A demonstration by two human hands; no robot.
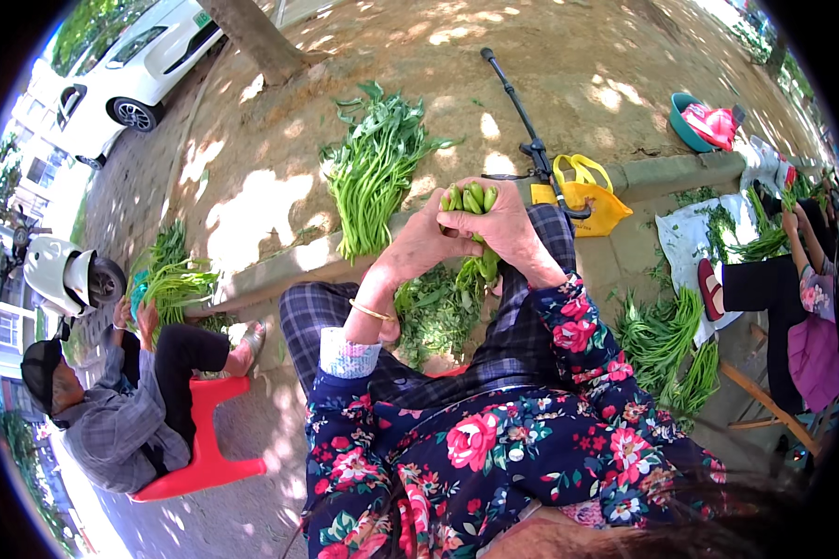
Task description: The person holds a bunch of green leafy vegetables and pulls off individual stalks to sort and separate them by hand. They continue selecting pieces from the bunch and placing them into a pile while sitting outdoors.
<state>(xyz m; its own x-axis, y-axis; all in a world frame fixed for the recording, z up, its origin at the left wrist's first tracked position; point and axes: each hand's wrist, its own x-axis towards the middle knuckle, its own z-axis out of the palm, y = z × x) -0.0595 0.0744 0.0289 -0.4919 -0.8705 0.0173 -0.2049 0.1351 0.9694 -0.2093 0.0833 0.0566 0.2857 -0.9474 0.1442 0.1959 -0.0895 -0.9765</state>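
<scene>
My left hand (pixel 423 237), with a gold-coloured bangle at the wrist, and my right hand (pixel 500 220) meet in front of my knees. Both are closed around a bunch of green leafy-vegetable stems (pixel 472 198); the thick cut ends point up between the fingers, and leaves hang below. Part of the bunch is hidden by my fingers. On the ground between my feet lies a heap of loose green leaves (pixel 437 314). Beyond my hands, a large pile of long-stemmed greens (pixel 370 175) rests across the kerb, leaves pointing away from me.
A black walking stick (pixel 521 115) and a yellow bag (pixel 591 206) lie by my right knee. At left, a person on a red plastic stool (pixel 210 433) holds greens. At right, another person sits near stems (pixel 661 342) and a white sheet (pixel 678 237). A kerb (pixel 273 276) crosses ahead.
</scene>
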